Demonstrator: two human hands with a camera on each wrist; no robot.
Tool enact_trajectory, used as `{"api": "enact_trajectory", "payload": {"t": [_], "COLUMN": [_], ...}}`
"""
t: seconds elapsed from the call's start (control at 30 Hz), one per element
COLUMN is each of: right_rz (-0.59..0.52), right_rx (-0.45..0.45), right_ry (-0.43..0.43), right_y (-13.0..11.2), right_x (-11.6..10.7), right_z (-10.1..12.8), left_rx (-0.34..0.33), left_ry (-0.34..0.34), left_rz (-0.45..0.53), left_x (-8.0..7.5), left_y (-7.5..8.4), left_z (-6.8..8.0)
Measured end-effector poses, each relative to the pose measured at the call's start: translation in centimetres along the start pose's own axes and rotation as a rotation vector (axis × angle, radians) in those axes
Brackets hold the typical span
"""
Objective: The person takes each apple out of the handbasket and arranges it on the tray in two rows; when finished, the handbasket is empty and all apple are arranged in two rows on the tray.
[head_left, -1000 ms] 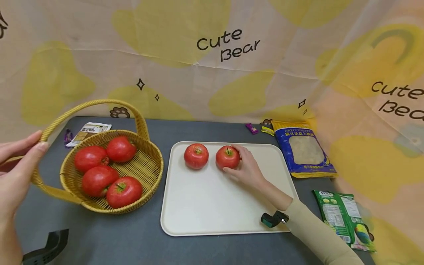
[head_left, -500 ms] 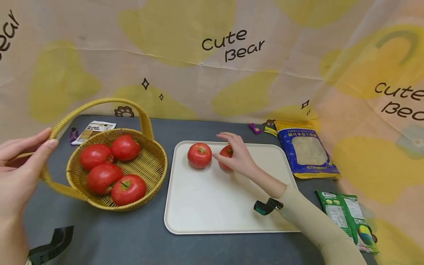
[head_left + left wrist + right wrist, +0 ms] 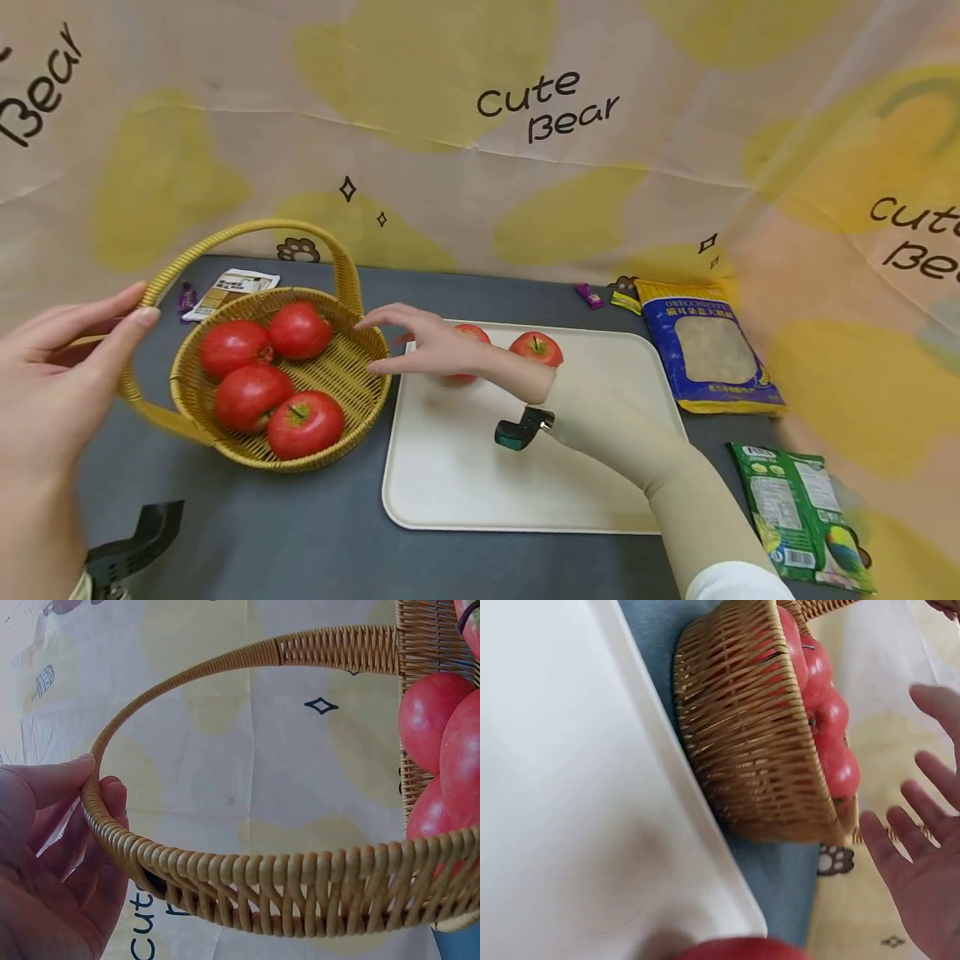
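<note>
Red tomatoes [image 3: 255, 379], tan woven basket [image 3: 352, 379], cream tray [image 3: 480, 475]

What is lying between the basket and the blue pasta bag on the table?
In the head view, the cream tray lies between the basket and the blue pasta bag, carrying two tomatoes; the open right hand hovers there too.

A round woven wicker basket [image 3: 352, 392] of golden-yellow colour sits on the left half of the dark grey tabletop [image 3: 300, 533], its right rim just beside the left edge of a cream tray [image 3: 480, 492]. Its arched handle [image 3: 247, 233] is tipped toward the table's left edge. Inside lie 4 red tomatoes [image 3: 255, 392], packed close and touching: 2 toward the far rim, 2 toward the near rim, the nearest showing a green stem. On the tray near its far edge rest 2 more red tomatoes [image 3: 537, 348], side by side, the left 1 partly hidden.
</note>
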State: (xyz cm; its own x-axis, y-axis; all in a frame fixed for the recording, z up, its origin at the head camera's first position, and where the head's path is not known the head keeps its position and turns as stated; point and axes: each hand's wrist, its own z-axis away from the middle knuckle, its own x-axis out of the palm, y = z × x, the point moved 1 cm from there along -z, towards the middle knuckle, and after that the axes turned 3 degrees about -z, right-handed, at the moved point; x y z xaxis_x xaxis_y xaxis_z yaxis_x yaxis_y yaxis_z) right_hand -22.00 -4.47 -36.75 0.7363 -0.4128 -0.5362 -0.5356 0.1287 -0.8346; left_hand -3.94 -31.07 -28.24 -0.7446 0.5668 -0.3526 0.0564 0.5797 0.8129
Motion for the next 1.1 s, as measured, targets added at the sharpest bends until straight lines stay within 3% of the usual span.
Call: {"api": "enact_trajectory", "payload": {"t": [0.23, 0.43, 0.63, 0.8, 1.1], "right_rz": [0.047, 0.019, 0.094, 0.084, 0.104], "right_rx": [-0.053, 0.025, 0.027, 0.019, -0.105], "right_ry": [-0.351, -0.556, -0.602, -0.618, -0.538], "right_y": [-0.9, -0.6, -0.2, 0.0, 0.2], "right_x": [2.6, 5.0, 7.0, 7.8, 7.7], "right_z": [-4.7, -6.7, -7.5, -7.8, -7.4], "left_rx": [-0.049, 0.037, 0.068, 0.064, 0.080], "left_ry": [-0.007, -0.004, -0.003, 0.000, 0.004], "left_rz": [-0.070, -0.062, -0.039, -0.036, -0.034], "left_x": [-0.1, -0.3, -0.4, -0.5, -0.4], "left_y": [0.1, 0.2, 0.4, 0.2, 0.1], "left_z": [0.0, -0.1, 0.0, 0.0, 0.1]}}
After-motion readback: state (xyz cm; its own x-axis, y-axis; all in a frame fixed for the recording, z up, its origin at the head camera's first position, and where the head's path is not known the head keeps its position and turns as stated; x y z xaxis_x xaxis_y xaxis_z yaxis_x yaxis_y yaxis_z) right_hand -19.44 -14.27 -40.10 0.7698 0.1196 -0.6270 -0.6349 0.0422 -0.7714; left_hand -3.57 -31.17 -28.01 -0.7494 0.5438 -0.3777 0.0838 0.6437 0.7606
